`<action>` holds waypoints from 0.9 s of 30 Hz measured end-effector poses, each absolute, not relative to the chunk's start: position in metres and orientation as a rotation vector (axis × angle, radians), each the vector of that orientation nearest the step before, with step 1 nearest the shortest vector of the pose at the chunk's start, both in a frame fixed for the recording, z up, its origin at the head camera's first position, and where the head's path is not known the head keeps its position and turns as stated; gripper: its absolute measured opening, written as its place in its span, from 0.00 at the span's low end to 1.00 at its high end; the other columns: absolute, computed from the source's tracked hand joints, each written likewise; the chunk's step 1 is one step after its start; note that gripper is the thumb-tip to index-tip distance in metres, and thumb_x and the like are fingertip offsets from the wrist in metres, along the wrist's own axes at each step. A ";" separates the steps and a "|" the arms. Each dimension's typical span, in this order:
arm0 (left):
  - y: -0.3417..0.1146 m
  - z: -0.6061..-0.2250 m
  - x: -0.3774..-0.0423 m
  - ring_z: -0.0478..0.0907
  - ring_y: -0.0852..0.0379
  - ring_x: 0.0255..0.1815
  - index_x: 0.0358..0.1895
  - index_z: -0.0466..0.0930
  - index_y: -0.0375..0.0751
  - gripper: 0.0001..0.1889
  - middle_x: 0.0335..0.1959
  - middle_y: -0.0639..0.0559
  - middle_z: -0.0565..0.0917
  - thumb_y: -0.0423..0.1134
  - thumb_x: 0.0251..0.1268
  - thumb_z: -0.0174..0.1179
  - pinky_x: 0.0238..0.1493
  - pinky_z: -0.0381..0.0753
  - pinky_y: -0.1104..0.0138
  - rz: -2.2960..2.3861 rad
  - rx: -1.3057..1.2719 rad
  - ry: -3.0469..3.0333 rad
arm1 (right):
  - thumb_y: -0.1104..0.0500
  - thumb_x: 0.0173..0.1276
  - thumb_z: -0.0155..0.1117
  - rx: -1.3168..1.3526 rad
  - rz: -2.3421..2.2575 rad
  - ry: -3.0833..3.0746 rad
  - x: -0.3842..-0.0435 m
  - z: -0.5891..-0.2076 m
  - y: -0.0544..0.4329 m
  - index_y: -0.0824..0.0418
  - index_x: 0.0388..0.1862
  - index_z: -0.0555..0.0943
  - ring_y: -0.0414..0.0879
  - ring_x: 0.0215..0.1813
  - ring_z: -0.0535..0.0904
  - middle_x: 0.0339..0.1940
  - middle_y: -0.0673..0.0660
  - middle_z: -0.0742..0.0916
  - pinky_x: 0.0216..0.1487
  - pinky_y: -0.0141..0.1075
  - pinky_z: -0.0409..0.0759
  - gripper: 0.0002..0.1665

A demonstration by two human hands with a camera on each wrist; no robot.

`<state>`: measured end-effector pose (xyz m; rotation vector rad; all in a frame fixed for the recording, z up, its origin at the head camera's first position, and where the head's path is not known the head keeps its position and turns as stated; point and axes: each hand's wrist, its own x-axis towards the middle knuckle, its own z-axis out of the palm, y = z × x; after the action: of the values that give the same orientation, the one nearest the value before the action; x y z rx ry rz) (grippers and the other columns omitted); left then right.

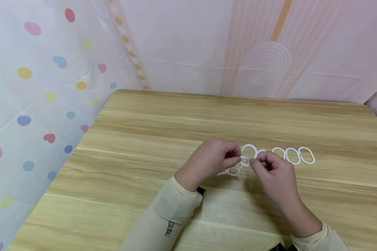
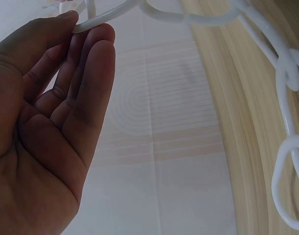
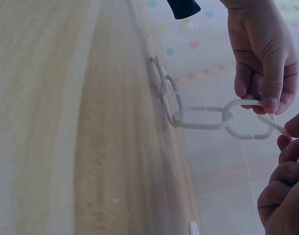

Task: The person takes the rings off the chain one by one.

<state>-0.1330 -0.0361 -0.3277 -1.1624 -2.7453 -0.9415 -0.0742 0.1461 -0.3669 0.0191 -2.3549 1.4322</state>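
My left hand (image 1: 212, 158) pinches the end of a white plastic chain link (image 3: 249, 136) between thumb and fingertips. A short chain of white links (image 3: 200, 126) runs from it and hangs over the wooden table, partly hidden behind that hand in the head view. Close on the right, my right hand (image 1: 278, 177) holds another white link (image 3: 272, 123) between thumb and curled forefinger; in the right wrist view it overlaps the link in my left hand. The two hands' fingertips are a small gap apart.
Several white oval links lie in a row on the table (image 1: 176, 122) beyond my right hand, the outermost link (image 1: 313, 158) at the right end. Another link (image 1: 261, 151) is partly covered by that hand. A patterned cloth (image 1: 182, 42) hangs behind the table.
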 end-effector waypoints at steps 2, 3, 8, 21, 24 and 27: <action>-0.036 -0.327 -0.133 0.74 0.66 0.27 0.32 0.84 0.46 0.05 0.26 0.60 0.81 0.34 0.67 0.66 0.33 0.73 0.76 -0.942 -1.162 -2.746 | 0.68 0.63 0.69 0.009 1.448 -2.366 -0.075 -0.367 0.147 0.60 0.23 0.82 0.37 0.23 0.70 0.18 0.46 0.77 0.24 0.25 0.68 0.09; -0.036 -0.327 -0.133 0.74 0.66 0.28 0.32 0.84 0.46 0.05 0.26 0.60 0.81 0.34 0.67 0.65 0.33 0.73 0.76 -0.940 -1.162 -2.747 | 0.68 0.63 0.69 0.005 1.452 -2.374 -0.075 -0.368 0.147 0.60 0.24 0.82 0.37 0.23 0.70 0.18 0.47 0.77 0.24 0.25 0.67 0.09; -0.036 -0.326 -0.133 0.74 0.66 0.27 0.31 0.83 0.46 0.05 0.26 0.60 0.81 0.34 0.67 0.65 0.32 0.73 0.76 -0.943 -1.161 -2.748 | 0.68 0.64 0.68 -0.014 1.485 -2.393 -0.076 -0.369 0.148 0.61 0.24 0.81 0.37 0.23 0.68 0.17 0.46 0.75 0.23 0.26 0.66 0.09; -0.037 -0.326 -0.134 0.75 0.66 0.27 0.32 0.84 0.45 0.04 0.26 0.59 0.81 0.34 0.66 0.66 0.33 0.73 0.75 -0.956 -1.147 -2.746 | 0.66 0.64 0.66 -0.038 1.496 -2.450 -0.077 -0.370 0.150 0.61 0.24 0.81 0.37 0.21 0.66 0.15 0.45 0.72 0.21 0.29 0.65 0.09; -0.038 -0.325 -0.134 0.75 0.66 0.28 0.32 0.84 0.45 0.04 0.26 0.59 0.81 0.35 0.66 0.66 0.33 0.74 0.75 -0.963 -1.149 -2.744 | 0.66 0.64 0.66 -0.043 1.495 -2.468 -0.077 -0.370 0.150 0.61 0.24 0.81 0.37 0.22 0.66 0.15 0.46 0.72 0.21 0.29 0.64 0.09; -0.038 -0.325 -0.134 0.75 0.66 0.28 0.32 0.84 0.44 0.04 0.27 0.58 0.82 0.35 0.66 0.66 0.33 0.74 0.75 -0.956 -1.147 -2.745 | 0.65 0.65 0.66 -0.051 1.503 -2.482 -0.077 -0.369 0.150 0.62 0.24 0.80 0.38 0.22 0.66 0.16 0.46 0.72 0.22 0.30 0.64 0.09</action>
<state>-0.1338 -0.0380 -0.3248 -1.1466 -2.7449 -0.9561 -0.0775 0.1503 -0.3690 -0.0506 -2.4825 1.5035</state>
